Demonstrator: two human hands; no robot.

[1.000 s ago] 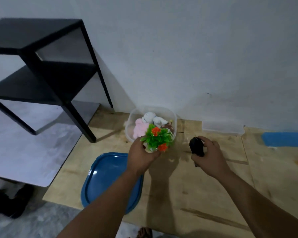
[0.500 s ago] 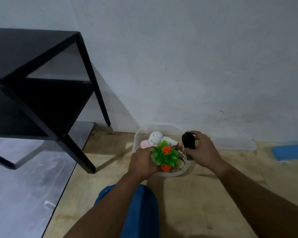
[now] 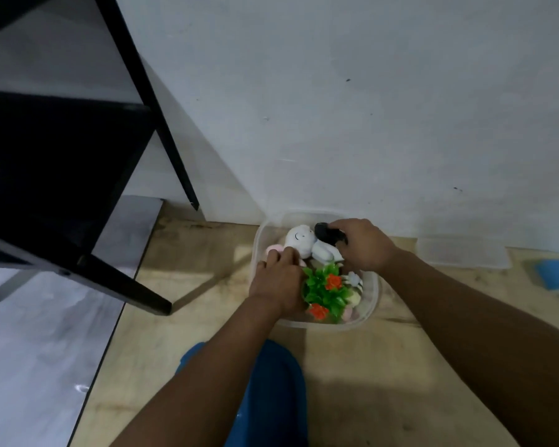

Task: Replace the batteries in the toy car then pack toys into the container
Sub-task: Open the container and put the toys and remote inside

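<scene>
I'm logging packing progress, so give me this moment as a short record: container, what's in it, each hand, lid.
container: clear plastic tub on the wooden floor by the wall
contents seen: white plush toy, pink plush, green plastic plant with orange flowers
left hand: inside the tub, beside the plant, fingers on the plush toys
right hand: holding a black toy over the tub's far side
lid: blue lid on the floor, near side of the tub, off
</scene>
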